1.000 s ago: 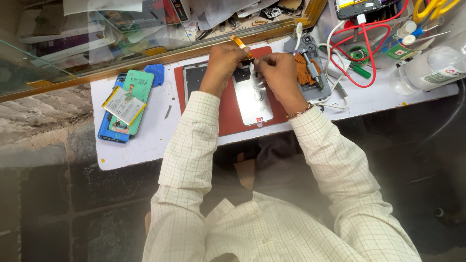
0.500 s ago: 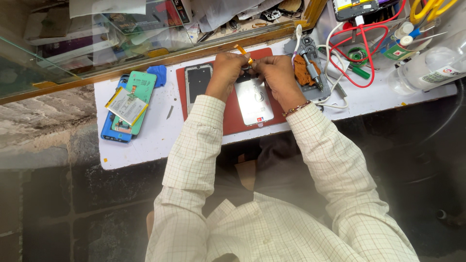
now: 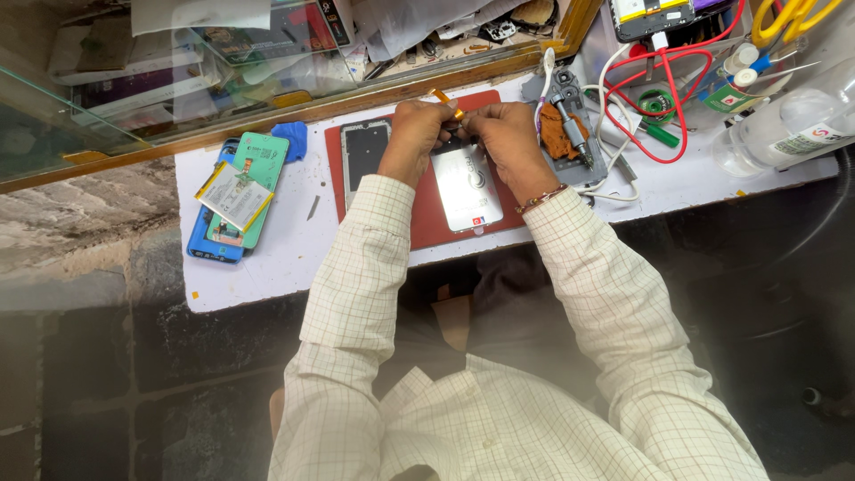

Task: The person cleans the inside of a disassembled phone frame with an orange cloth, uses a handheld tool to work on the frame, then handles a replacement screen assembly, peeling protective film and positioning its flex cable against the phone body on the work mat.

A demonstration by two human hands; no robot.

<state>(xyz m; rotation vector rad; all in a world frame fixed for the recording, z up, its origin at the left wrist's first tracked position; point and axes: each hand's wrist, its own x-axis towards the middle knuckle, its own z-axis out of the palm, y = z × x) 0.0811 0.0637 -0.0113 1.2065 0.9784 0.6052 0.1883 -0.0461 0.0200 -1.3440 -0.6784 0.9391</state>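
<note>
compared with a moment ago, little is changed: the orange tool is still pinched by closed left hand, silver phone steadied under closed right hand.

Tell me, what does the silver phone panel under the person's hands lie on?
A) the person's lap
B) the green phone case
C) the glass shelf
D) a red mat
D: the silver panel lies flat on the red mat, with both hands at its top edge; the green case sits well off to the side on the white table.
</note>
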